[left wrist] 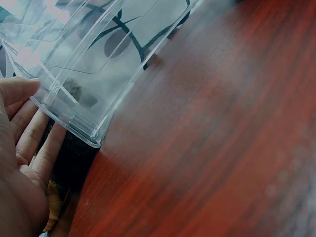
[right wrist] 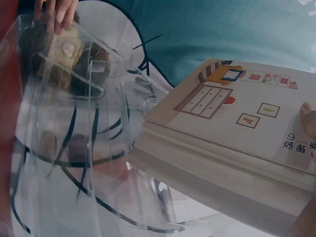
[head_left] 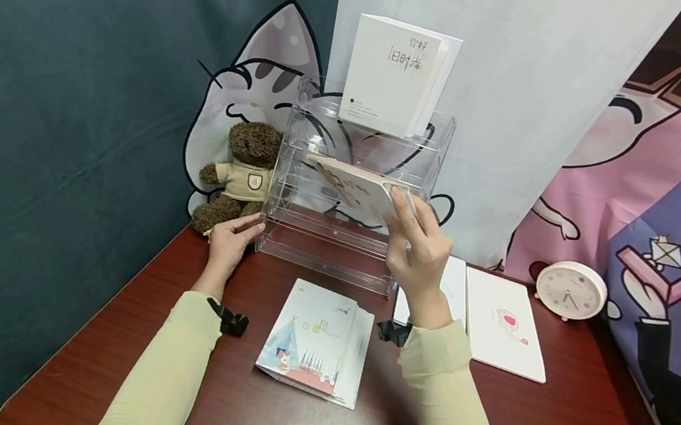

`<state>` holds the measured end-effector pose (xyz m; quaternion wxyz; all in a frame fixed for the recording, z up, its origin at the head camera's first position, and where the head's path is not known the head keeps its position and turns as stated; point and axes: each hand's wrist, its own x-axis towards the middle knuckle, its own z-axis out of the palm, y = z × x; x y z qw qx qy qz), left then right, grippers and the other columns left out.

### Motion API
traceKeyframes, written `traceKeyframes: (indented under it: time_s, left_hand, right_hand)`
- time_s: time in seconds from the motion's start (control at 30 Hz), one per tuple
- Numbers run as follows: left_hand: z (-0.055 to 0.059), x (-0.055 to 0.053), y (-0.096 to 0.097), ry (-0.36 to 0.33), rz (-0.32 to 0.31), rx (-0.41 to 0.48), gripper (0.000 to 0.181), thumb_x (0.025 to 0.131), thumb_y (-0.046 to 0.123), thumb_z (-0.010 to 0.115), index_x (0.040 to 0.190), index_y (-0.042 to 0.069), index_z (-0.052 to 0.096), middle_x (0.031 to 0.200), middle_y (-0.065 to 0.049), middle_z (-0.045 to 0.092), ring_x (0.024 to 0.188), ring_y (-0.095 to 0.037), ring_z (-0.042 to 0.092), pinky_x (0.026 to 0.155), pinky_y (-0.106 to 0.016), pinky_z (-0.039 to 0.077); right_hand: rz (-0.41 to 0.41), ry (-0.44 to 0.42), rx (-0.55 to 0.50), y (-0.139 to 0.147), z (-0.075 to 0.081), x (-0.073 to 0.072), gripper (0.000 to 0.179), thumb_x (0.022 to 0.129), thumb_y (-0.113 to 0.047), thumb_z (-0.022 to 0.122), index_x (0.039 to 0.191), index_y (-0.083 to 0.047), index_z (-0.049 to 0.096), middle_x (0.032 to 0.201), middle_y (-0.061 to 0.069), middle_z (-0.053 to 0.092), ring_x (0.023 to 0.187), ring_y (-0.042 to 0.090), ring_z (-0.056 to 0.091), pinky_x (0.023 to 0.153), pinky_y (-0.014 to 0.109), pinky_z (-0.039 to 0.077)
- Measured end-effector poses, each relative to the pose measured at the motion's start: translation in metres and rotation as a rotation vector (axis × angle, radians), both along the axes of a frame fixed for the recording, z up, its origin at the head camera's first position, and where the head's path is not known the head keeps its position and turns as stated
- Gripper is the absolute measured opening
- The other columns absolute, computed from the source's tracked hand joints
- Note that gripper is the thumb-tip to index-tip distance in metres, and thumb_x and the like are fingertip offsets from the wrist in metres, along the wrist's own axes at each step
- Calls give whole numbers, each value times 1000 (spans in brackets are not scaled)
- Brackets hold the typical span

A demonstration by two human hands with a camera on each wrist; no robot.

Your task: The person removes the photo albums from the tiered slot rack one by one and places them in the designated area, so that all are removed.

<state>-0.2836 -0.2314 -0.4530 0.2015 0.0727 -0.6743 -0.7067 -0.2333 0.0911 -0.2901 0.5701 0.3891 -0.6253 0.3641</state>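
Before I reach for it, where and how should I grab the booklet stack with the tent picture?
Probably by its near edge, from your side: the booklet stack lies flat on the table, and the clear rack stands beyond it. Pinch all layers together, since they're offset along the right side.

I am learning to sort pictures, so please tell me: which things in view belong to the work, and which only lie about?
Likely part of the job:
held books, in the right hand
clear rack, left hand at its side
standing books, on top
book stack, in front
white books, on the right

Apparently just lying about:
teddy bear
clock
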Motion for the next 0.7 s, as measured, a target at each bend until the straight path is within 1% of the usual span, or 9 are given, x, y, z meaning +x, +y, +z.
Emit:
traceKeyframes:
  time_s: [0.07, 0.17, 0.23, 0.3, 0.37, 0.47, 0.6, 0.7]
  left_hand:
    - [-1, 1, 1, -2, 2, -2, 34, 84, 14, 84, 117, 8, 77, 115, -11, 73, 94, -4, 70, 77, -20, 58]
    - [-1, 1, 2, -9, -5, 6, 34, 84, 13, 84, 117, 8, 77, 113, -10, 74, 92, -4, 70, 77, -21, 59]
    - [-1, 1, 3, -12, -9, 12, 34, 84, 12, 84, 117, 7, 77, 112, -9, 74, 91, -4, 70, 77, -22, 59]
    - [-1, 1, 3, 0, -16, 27, 35, 84, 10, 83, 118, 6, 76, 111, -9, 75, 92, -4, 71, 78, -22, 59]
    - [0, 1, 3, 13, -22, 37, 35, 85, 10, 82, 119, 5, 76, 111, -8, 75, 93, -5, 71, 79, -22, 59]
    - [1, 0, 2, 24, -24, 47, 35, 85, 10, 83, 119, 5, 75, 110, -5, 75, 93, -5, 71, 78, -20, 58]
    - [3, 0, 2, 2, -19, 44, 35, 84, 11, 83, 118, 6, 76, 108, -3, 76, 92, -3, 70, 77, -19, 58]
    - [3, -1, 2, -4, -20, 49, 35, 85, 10, 83, 119, 6, 76, 110, -6, 75, 92, -3, 70, 78, -19, 58]
  right_hand:
    - [19, -12, -27, 1, -7, 3, 46, 87, 4, 75, 129, -13, 71, 112, 18, 72, 90, 31, 73, 66, 41, 60]
    - [26, -22, -55, 5, -17, 7, 47, 85, 5, 76, 129, -11, 71, 111, 19, 72, 89, 32, 73, 67, 42, 61]
    - [26, -29, -60, 8, -23, 9, 49, 83, 7, 76, 129, -10, 70, 111, 19, 72, 89, 32, 73, 67, 43, 61]
    - [18, -44, -51, 12, -26, 10, 50, 83, 7, 76, 130, -9, 70, 113, 18, 72, 91, 32, 73, 68, 41, 61]
    - [25, -65, -42, 16, -29, 10, 51, 83, 8, 76, 130, -9, 69, 114, 18, 72, 92, 31, 73, 68, 37, 60]
    - [58, -96, -25, 22, -30, 9, 51, 83, 8, 75, 130, -8, 69, 117, 18, 71, 93, 30, 72, 74, 30, 59]
    - [112, -122, 3, 32, -30, 9, 50, 79, 11, 77, 127, -2, 70, 116, 19, 71, 94, 32, 72, 83, 27, 58]
    - [134, -168, 42, 43, -31, 10, 50, 77, 13, 78, 125, 2, 69, 115, 17, 72, 95, 30, 72, 84, 25, 57]
